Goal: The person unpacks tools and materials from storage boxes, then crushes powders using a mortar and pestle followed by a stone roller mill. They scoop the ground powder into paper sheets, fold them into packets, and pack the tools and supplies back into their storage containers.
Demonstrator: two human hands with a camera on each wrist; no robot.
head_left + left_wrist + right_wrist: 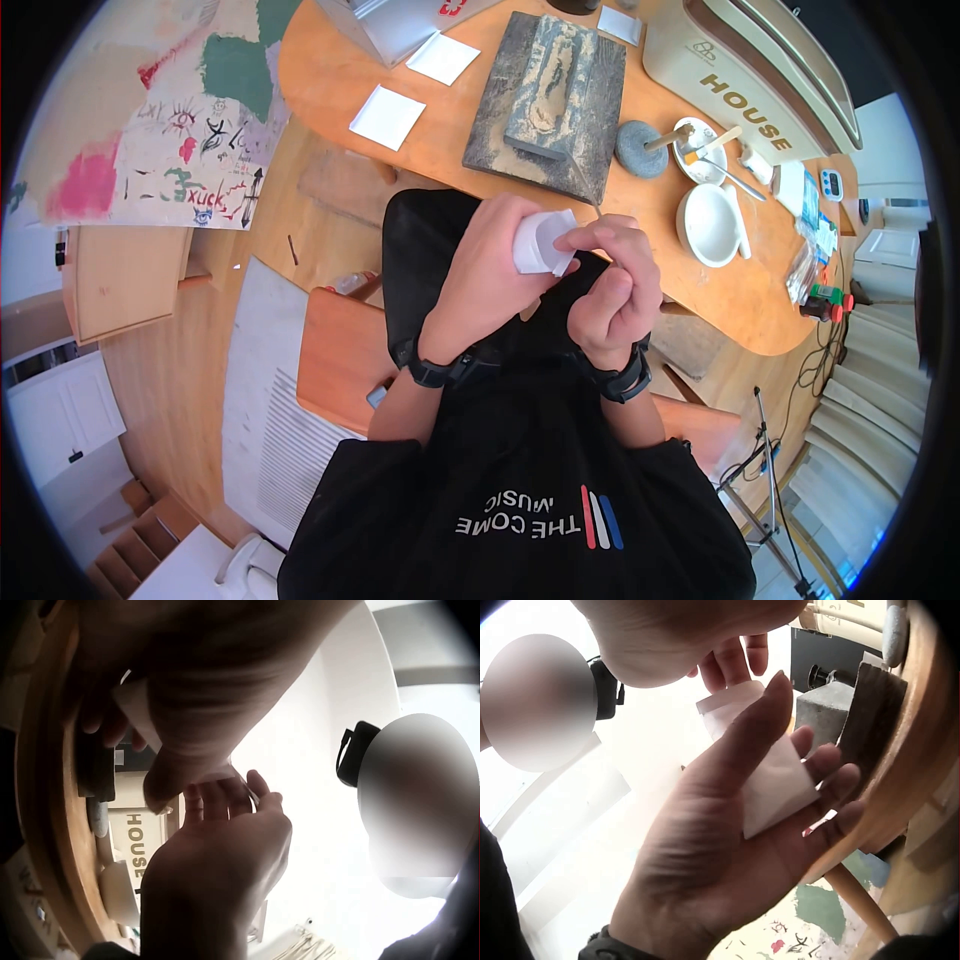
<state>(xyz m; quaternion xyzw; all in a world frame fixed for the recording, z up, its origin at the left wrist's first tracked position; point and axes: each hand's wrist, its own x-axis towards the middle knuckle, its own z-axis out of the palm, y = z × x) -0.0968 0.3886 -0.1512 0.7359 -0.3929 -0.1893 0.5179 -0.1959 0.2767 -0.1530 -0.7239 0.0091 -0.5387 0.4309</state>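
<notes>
My left hand (480, 275) holds a small white paper packet (530, 250), its open end facing the right hand. In the right wrist view the packet (780, 787) lies between the thumb and fingers of the left hand (705, 802). My right hand (622, 285) pinches a thin stick-like tool (597, 207), with its fingertips right at the packet's mouth. In the left wrist view part of that tool (246, 784) shows between the right hand's fingers; its kind cannot be told. The inside of the packet is hidden.
Ahead, a dark slab (490, 140) bears a long block (550, 90) dusted with tan powder. White paper squares (388, 117) lie left. A round grey stone (640, 150) with a wooden handle, a dish (700, 170) with a brush, a white bowl (708, 228) and a HOUSE box (720, 85) stand right.
</notes>
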